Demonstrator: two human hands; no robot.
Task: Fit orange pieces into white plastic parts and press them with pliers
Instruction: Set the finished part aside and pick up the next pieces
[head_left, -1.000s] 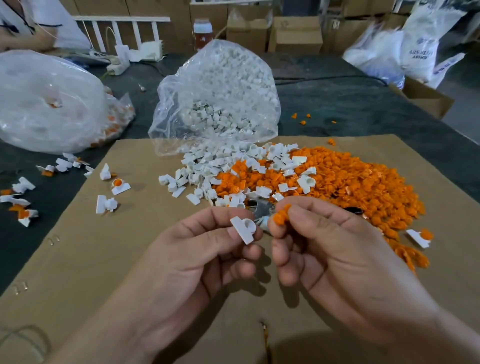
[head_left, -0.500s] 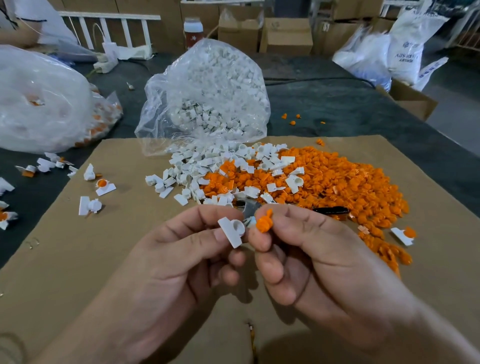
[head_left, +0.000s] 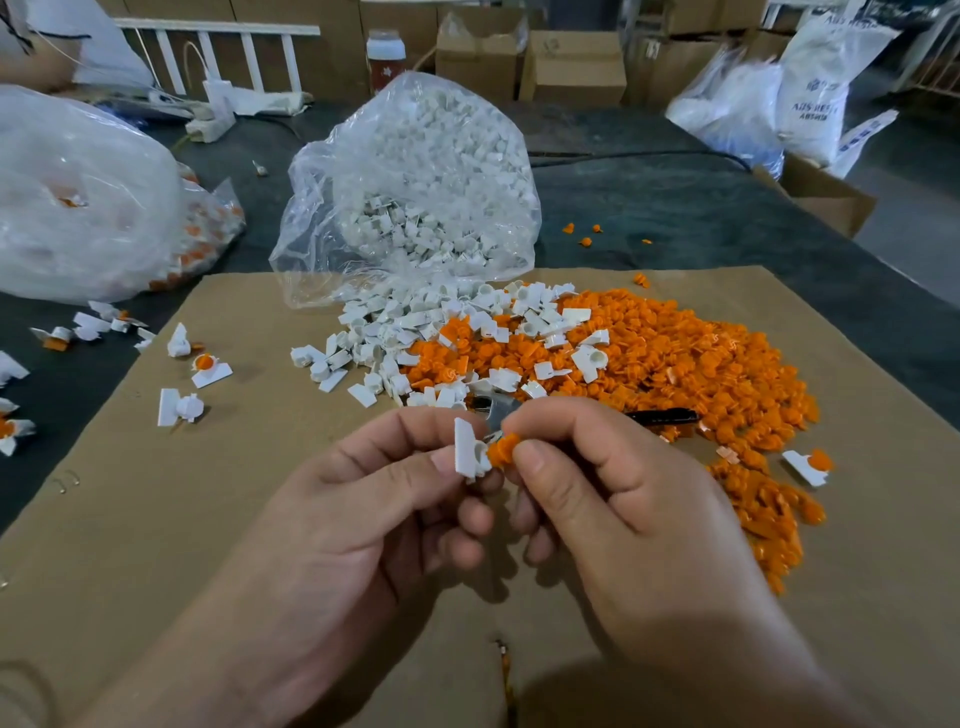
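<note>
Gap closed since the earlier frame: orange piece (head_left: 503, 448) now touches the white part (head_left: 469, 455); they were apart before. Left hand (head_left: 363, 514) pinches the white part between thumb and forefinger. Right hand (head_left: 628, 514) pinches the orange piece the same way, other fingers curled under. Both are held above the cardboard sheet (head_left: 197, 509), just in front of the orange pile (head_left: 685, 374). Pliers (head_left: 662, 416) lie behind the hands (mostly hidden; black handle shows). Bag of white parts (head_left: 415, 182) sits beyond. Finished assembly (head_left: 209, 367) lies off left.
</note>
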